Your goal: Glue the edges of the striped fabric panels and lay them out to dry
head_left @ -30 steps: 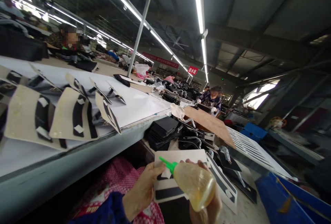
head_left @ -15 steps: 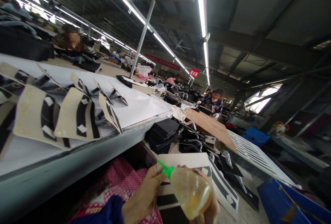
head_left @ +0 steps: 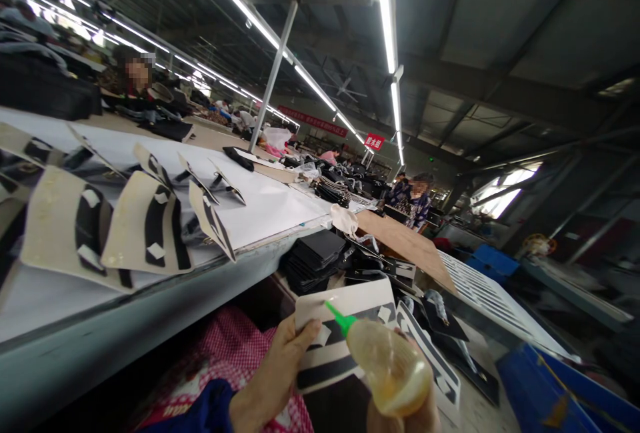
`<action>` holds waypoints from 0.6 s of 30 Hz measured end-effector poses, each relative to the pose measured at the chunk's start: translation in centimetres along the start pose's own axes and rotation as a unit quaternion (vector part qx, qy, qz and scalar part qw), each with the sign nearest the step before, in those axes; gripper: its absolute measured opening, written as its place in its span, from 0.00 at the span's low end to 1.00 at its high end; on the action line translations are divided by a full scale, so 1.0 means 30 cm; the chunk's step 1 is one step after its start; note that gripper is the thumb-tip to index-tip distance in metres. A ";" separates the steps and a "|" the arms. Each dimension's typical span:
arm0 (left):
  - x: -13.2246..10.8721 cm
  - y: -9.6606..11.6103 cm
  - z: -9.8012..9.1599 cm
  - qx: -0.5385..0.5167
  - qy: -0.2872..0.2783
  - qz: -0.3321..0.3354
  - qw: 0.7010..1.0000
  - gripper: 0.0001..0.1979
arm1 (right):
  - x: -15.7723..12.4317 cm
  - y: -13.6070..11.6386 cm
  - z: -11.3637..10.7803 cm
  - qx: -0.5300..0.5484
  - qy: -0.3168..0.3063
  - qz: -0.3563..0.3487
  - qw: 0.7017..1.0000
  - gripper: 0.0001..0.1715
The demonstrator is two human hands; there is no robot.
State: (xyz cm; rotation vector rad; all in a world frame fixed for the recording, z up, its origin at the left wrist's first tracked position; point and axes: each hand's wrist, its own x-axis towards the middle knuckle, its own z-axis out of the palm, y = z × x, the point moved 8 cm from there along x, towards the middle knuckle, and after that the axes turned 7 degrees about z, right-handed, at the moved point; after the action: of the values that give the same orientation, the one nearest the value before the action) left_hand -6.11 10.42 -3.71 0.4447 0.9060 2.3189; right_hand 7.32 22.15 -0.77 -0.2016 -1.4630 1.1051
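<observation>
Pale yellow and see-through, the glue bottle (head_left: 393,373) lies in the closed fingers of the right hand (head_left: 424,416). Only the edge of that hand shows at the bottom of the view, so its grip is probably a full wrap. The bottle's green nozzle (head_left: 339,317) tilts up and to the left, its tip on or just above the white card (head_left: 350,299).

The left hand (head_left: 280,369) holds this card by its left edge, the fingers (head_left: 306,330) pinched onto it with the thumb on top. Black strips and small white diamond patches lie across the card's face. The card is held tilted in front of the body, low in the view, below the front lip of the bench (head_left: 270,206). A red-checked sleeve (head_left: 225,346) and a blue cuff (head_left: 210,409) cover the left forearm.

A second striped card (head_left: 440,373) lies just beside the held one, to its right. Behind them sits a stack of black pieces (head_left: 315,253), then a brown cardboard sheet (head_left: 405,239) and a white slatted tray (head_left: 480,286). A blue crate (head_left: 550,386) stands at the lower right.

On the bench's white top, more cards with black strips (head_left: 145,229) lie in a row. Farther along the line, a co-worker (head_left: 417,199) sits.
</observation>
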 end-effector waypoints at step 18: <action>-0.016 0.029 0.045 0.028 -0.064 0.031 0.997 0.17 | 0.014 0.094 0.038 0.058 -0.060 0.099 0.992 0.25</action>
State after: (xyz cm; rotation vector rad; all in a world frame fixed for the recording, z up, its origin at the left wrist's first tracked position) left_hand -5.43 10.26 -2.18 0.6450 0.9073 2.2949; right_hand 4.91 23.37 -2.27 -0.2047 -1.5040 1.3796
